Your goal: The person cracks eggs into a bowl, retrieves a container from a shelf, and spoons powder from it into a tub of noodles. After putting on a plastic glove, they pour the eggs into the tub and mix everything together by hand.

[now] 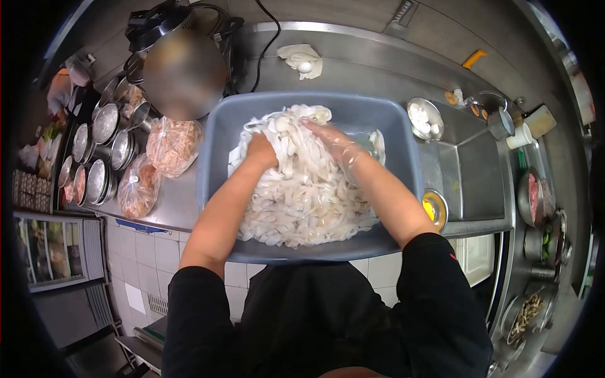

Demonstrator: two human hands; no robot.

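A heap of wet white strips that look like cut squid [296, 201] fills much of a large grey-blue tub [309, 254] in front of me. My left hand [261, 151] is pushed into the upper left of the heap, its fingers buried among the strips. My right hand [337, 143], in a clear plastic glove, lies against the upper right of the pile. Its fingers reach out over the strips, the tips partly hidden. A few strips rest apart by the tub's right wall.
Left of the tub lie filled plastic bags [173, 148] and several metal bowls [106, 123]. A white cloth [296, 55] with an egg is behind. On the right are a bowl of eggs [425, 118], a sink [476, 176] and a bowl with yellow contents [435, 210].
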